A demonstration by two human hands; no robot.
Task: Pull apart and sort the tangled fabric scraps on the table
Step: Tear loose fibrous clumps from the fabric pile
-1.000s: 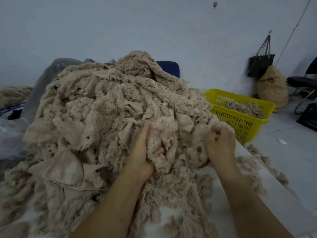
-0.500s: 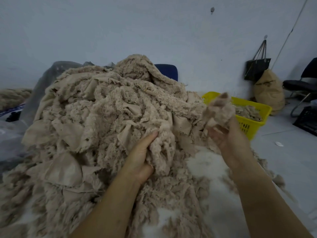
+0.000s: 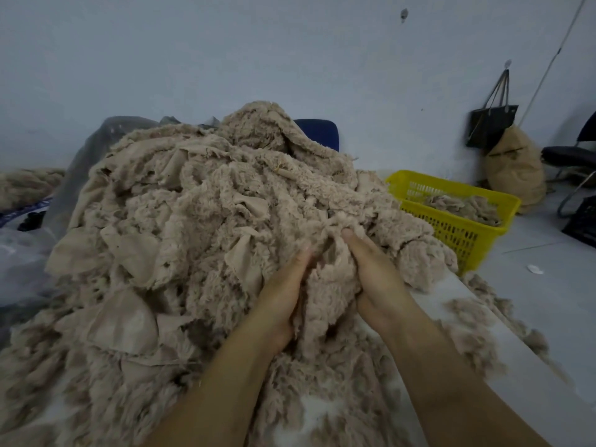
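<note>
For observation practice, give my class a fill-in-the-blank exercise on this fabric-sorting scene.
1. The basket beside the scrap pile is coloured ____.
2. The black bag hangs on the ____.
3. The scrap pile is gripped by ____ hands, the left hand and the right hand.
4. The chair back behind the pile is ____.
Missing words: yellow; wall; two; blue.

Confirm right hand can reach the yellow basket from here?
Probably yes. The yellow basket sits on the side of the right hand, open-topped, with only the low edge of the pile between them. That hand is sunk in a clump beside the left hand and must come free first.
</note>
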